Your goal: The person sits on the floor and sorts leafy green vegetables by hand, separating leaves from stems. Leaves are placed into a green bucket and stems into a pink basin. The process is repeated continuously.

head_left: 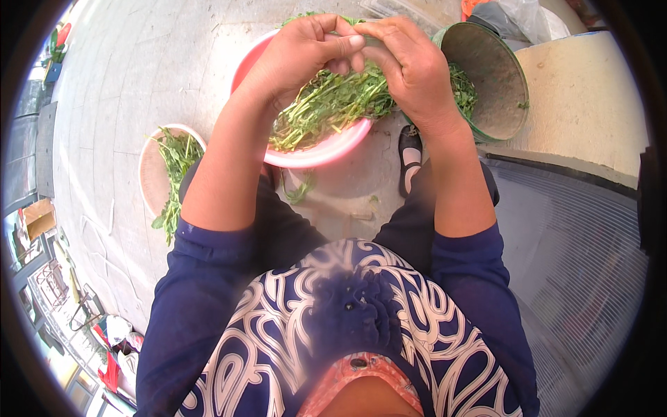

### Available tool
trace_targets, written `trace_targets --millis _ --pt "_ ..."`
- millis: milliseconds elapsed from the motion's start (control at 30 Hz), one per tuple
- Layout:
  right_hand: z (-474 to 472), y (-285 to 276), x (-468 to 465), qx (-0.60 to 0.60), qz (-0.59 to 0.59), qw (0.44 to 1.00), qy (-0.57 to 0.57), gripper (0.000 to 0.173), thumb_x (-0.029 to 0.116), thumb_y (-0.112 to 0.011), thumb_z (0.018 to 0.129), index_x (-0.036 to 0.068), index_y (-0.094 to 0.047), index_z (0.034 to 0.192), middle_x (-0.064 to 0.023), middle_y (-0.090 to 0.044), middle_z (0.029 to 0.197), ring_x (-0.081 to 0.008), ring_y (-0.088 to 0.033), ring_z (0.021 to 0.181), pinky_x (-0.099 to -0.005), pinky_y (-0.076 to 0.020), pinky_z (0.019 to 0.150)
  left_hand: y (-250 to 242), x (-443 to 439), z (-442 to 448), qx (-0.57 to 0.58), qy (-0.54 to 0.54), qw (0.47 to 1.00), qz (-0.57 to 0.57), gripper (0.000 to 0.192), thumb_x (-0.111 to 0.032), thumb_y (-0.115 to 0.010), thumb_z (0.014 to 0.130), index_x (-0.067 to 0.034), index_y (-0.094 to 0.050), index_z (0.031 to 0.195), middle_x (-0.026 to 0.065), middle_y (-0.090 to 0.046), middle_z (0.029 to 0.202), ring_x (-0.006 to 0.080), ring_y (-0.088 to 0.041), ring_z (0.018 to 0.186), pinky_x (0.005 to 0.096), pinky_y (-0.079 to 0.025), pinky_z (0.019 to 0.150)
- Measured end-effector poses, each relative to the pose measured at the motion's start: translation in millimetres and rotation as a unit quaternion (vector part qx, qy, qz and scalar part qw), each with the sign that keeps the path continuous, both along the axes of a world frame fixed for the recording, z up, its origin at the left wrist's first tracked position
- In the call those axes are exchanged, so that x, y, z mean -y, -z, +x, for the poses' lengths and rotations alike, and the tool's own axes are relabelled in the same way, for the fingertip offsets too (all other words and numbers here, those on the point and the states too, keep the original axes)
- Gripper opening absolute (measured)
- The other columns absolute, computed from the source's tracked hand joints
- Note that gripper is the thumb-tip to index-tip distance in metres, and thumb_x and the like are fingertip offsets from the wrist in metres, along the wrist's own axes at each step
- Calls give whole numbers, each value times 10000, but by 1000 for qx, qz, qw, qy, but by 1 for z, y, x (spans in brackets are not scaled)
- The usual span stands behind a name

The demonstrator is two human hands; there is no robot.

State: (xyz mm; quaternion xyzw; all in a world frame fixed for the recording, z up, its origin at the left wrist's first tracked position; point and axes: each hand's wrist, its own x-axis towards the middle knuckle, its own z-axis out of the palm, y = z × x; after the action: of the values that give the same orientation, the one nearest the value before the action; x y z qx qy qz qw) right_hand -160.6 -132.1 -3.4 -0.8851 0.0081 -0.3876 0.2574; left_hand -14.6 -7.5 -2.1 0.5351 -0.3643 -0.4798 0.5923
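Observation:
Above a pink plastic basin (333, 148), my left hand (318, 47) and my right hand (411, 62) come together, fingertips nearly meeting. Thumb and fingers of both are pinched; a small bit of green shows right behind the fingertips, and whether it is held cannot be made out. Leafy green stems (338, 96) lie in the basin under my hands, seemingly in water. My hands and wrists cover part of the basin's rim and its far side.
At the left stands a pale pink basket (151, 172) with leafy greens hanging over its rim. A green bucket (492, 78), tilted, holds greens at the right, beside a low yellowish wall (578, 94). Loose leaves (299, 193) lie on the paved floor between my feet.

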Motion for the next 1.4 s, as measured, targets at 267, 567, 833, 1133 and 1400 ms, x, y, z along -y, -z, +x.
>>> trace_targets --millis 267,567,833,1133,1400 --pt "2 0 2 -1 -71 997 8 193 17 -650 796 38 -660 988 -104 -587 873 -313 -586 855 -396 -491 727 0 -4 1 49 3 999 14 166 -180 -584 1003 -36 -645 946 -12 -636 775 53 -560 710 206 -458 697" --pt "-1 0 -1 -92 68 993 18 93 134 -627 908 47 -638 876 -66 -576 819 -224 -600 788 -347 -487 666 -6 -4 -9 310 -76 948 -16 167 -159 -621 970 -29 -685 887 -12 -580 641 71 -523 611 239 -437 606" --pt "-9 6 -6 -79 619 759 -189 201 220 -596 994 37 -643 925 -3 -592 853 -103 -565 754 -269 -501 742 -17 -8 -19 406 -117 901 -98 124 -132 -643 937 -15 -667 906 41 -578 643 123 -549 594 266 -450 571" --pt "-7 4 -4 -69 641 705 -295 215 229 -568 1013 31 -632 957 -6 -587 856 -108 -521 767 -295 -501 770 -27 -14 -12 418 -93 880 -205 69 -20 -664 909 22 -665 963 39 -594 772 114 -563 632 245 -460 579" --pt "-7 -3 9 28 670 591 -448 289 317 -588 995 34 -637 965 -22 -592 886 -154 -540 828 -304 -476 774 -26 -38 23 240 -112 949 -172 174 -149 -598 993 5 -680 996 -16 -583 737 63 -500 659 212 -422 631"
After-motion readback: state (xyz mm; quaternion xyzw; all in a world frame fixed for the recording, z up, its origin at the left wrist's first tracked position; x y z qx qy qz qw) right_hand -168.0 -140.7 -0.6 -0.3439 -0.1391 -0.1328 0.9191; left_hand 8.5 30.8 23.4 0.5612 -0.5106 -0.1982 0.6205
